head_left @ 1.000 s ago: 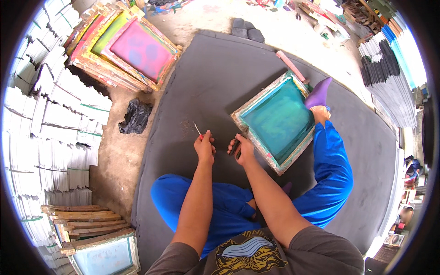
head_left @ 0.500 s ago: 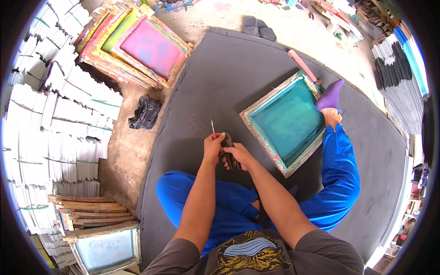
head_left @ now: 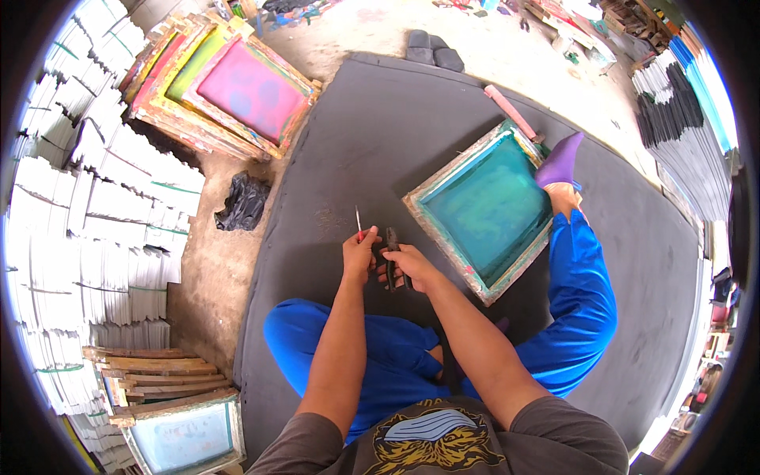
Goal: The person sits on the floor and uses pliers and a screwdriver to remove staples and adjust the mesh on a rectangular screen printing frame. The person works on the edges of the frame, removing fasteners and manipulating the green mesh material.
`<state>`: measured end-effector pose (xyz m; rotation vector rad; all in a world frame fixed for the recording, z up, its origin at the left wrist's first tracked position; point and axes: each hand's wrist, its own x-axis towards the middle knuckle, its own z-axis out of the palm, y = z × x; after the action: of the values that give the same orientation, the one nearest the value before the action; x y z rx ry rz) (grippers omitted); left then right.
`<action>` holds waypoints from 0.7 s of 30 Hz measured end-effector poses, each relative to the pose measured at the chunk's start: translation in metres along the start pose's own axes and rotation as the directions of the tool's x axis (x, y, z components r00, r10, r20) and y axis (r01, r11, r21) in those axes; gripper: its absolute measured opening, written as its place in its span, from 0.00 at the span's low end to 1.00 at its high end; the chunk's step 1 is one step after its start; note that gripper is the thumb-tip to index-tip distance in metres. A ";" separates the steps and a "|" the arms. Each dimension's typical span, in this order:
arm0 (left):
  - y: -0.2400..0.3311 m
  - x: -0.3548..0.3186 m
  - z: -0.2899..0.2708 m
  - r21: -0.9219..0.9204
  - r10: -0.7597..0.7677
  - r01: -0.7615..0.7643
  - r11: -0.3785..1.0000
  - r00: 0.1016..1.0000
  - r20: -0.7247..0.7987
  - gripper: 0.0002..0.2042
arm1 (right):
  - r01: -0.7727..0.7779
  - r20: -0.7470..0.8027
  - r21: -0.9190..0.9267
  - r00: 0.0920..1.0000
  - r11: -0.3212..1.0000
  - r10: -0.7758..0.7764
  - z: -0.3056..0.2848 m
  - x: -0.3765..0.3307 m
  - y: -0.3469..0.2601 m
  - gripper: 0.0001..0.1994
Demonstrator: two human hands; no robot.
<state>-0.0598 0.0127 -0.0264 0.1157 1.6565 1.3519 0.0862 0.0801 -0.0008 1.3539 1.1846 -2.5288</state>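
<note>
So over on your left there's the stack of colourful frames (head_left: 229, 91) and a black bag (head_left: 241, 202) on the floor. Your left hand (head_left: 359, 252) has its fingers closed around a thin red-handled tool (head_left: 359, 224), tip up. Just beside it, your right hand (head_left: 412, 265) grips dark pliers (head_left: 391, 253) over the grey mat (head_left: 380, 142). Right of that lies the teal screen frame (head_left: 487, 210).

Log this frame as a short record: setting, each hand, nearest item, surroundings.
setting: person seated on a dark grey mat, legs in blue trousers
left hand: grip shut on a thin red-handled tool, tip pointing up
right hand: grip shut on dark pliers
nearest item: teal screen frame, flat on the mat, right of the hands
surroundings: stacked coloured frames, white sheet stacks, black bag
</note>
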 end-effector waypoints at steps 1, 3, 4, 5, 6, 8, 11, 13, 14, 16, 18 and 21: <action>0.001 0.000 0.000 0.010 0.006 -0.006 1.000 1.000 -0.001 0.19 | 0.004 0.024 -0.014 1.000 1.000 -0.004 0.002 0.002 0.000 0.16; 0.002 0.001 0.002 0.028 0.018 -0.018 0.999 1.000 0.002 0.19 | 0.016 0.060 -0.036 0.998 0.999 -0.013 0.003 0.010 0.003 0.14; 0.002 0.000 0.002 0.035 0.022 -0.022 0.999 1.000 0.002 0.19 | 0.022 0.075 -0.046 0.997 0.999 -0.019 0.002 0.012 0.005 0.14; 0.002 -0.001 0.001 0.042 0.026 -0.026 0.999 1.000 0.004 0.20 | 0.032 0.031 -0.021 0.999 0.999 -0.031 0.000 0.012 0.007 0.14; 0.002 -0.002 -0.001 0.047 0.031 -0.031 0.998 1.000 -0.001 0.20 | 0.040 -0.008 0.000 0.999 0.999 -0.040 0.001 0.010 0.008 0.14; -0.012 0.006 -0.003 0.255 0.147 -0.141 0.957 0.989 -0.006 0.19 | 0.055 -0.127 0.059 0.991 0.997 -0.047 -0.001 0.005 0.010 0.15; -0.009 -0.008 0.014 0.650 0.331 -0.340 0.679 0.933 0.141 0.19 | 0.096 -0.335 0.140 0.941 0.985 -0.044 -0.026 -0.006 0.007 0.17; -0.002 -0.024 0.025 0.811 0.320 -0.386 0.439 0.911 0.260 0.23 | 0.115 -0.400 0.158 0.915 0.981 -0.042 -0.038 -0.022 0.003 0.19; 0.002 -0.026 0.030 0.854 0.270 -0.379 0.357 0.917 0.294 0.26 | 0.133 -0.401 0.189 0.915 0.973 -0.047 -0.044 -0.028 0.001 0.20; 0.013 -0.028 0.037 0.895 0.187 -0.389 0.220 0.917 0.353 0.31 | 0.148 -0.408 0.196 0.911 0.969 -0.057 -0.052 -0.039 -0.001 0.21; 0.021 -0.030 0.041 0.898 0.113 -0.422 0.125 0.905 0.410 0.35 | 0.148 -0.401 0.197 0.914 0.969 -0.058 -0.058 -0.044 0.000 0.21; 0.022 -0.025 0.046 0.888 0.020 -0.460 0.024 0.888 0.459 0.35 | 0.150 -0.395 0.268 0.918 0.952 -0.033 -0.058 -0.047 0.005 0.19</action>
<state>-0.0245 0.0384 0.0100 1.4859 2.0066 0.0037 0.1572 0.0993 0.0113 1.9904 0.9577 -2.6662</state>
